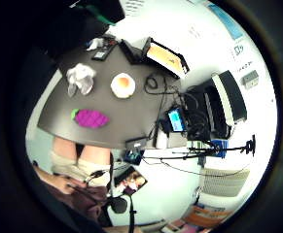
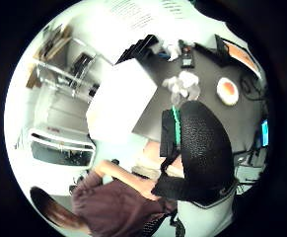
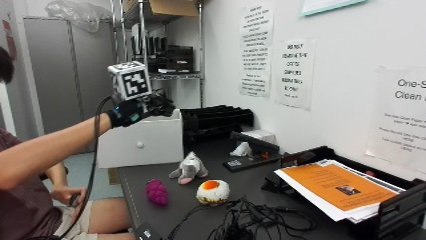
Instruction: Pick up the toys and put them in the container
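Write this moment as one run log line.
hand: raised above white container | toys on table: grey plush, purple toy, egg toy

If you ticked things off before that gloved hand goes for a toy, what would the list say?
1. Hand free to grab: cannot tell, its fingers are not clear while raised above the table.
2. Toys within sight: ok. Purple toy, grey plush and egg toy lie on the table.
3. Toys apart from each other: ok.
4. White container at the table's end: ok.
5. Cables near the egg toy: not ok, possible snag.
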